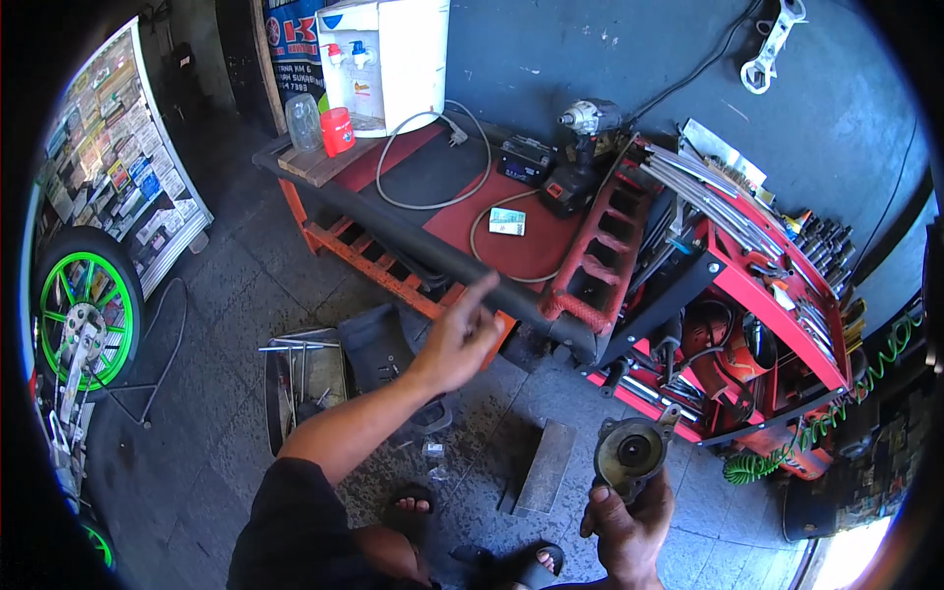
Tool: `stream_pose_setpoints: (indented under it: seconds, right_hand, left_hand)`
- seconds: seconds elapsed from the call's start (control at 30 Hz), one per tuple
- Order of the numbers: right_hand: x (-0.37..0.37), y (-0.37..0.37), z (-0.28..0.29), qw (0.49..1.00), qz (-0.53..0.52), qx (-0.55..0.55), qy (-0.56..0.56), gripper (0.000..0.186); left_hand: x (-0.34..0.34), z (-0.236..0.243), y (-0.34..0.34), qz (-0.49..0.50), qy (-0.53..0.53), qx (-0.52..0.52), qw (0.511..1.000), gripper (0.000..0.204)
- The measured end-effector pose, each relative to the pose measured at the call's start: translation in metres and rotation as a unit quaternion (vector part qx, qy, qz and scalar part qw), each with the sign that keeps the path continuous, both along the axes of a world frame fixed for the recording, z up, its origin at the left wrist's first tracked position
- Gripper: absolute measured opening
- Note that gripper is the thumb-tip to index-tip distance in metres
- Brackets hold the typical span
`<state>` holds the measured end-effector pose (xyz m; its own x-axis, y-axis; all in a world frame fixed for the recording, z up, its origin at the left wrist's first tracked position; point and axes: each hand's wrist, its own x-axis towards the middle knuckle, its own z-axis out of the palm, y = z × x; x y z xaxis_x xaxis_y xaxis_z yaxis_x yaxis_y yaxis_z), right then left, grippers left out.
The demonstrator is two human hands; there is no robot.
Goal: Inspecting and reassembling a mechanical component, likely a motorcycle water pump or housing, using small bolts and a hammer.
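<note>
My left hand (460, 342) is held out in front of the bench, with its index finger stretched out, the others partly bent, and nothing in it. Behind it is the padded front edge of the bench (433, 246); I cannot tell whether the hand touches it. Lower right, my right hand (631, 526) grips a round metal engine cover (630, 453) from below, thumb on its near rim. The cover is dull grey-brown, with a hole in the centre and a small lug at its upper right.
On the bench lie a cordless impact wrench (587, 147), a black battery (525, 159) and a banknote (506, 221). A red tool cart (777, 305) stands at right. Trays with tools (305, 379) and a metal plate (547, 467) lie on the floor. A green-rimmed wheel (87, 310) is at left.
</note>
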<state>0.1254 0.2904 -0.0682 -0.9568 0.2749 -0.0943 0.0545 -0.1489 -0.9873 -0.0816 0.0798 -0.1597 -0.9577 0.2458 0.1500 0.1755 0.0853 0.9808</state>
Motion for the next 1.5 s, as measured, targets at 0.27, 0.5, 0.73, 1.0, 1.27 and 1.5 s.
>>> stream_pose_setpoints:
  seconds: [0.27,0.5,0.73,1.0,1.27,1.5]
  right_hand:
    - [-0.059,0.008,-0.011,0.997,0.057,0.056,-0.012,0.069]
    - [-0.229,0.004,-0.02,0.911,0.016,0.368,0.186,0.08]
    - [-0.272,0.006,-0.037,0.91,0.028,0.361,0.203,0.078]
    - [-0.268,-0.007,-0.039,0.89,0.005,0.404,0.209,0.089]
    - [-0.268,0.013,-0.04,0.92,0.015,0.374,0.121,0.087]
    - [-0.269,0.002,-0.041,0.91,0.038,0.387,0.147,0.087]
  left_hand:
    - [-0.058,0.027,-0.045,0.25,0.3,0.029,0.92,0.025]
    - [-0.105,0.021,-0.033,0.233,0.213,-0.145,0.938,0.019]
    - [-0.269,0.042,0.029,0.209,0.363,-0.214,0.883,0.016]
    - [-0.526,-0.003,0.102,0.002,0.199,-0.423,0.884,0.053]
    - [-0.486,0.04,0.158,-0.091,0.092,-0.194,0.972,0.045]
    - [-0.377,0.144,0.008,0.174,0.147,-0.499,0.836,0.069]
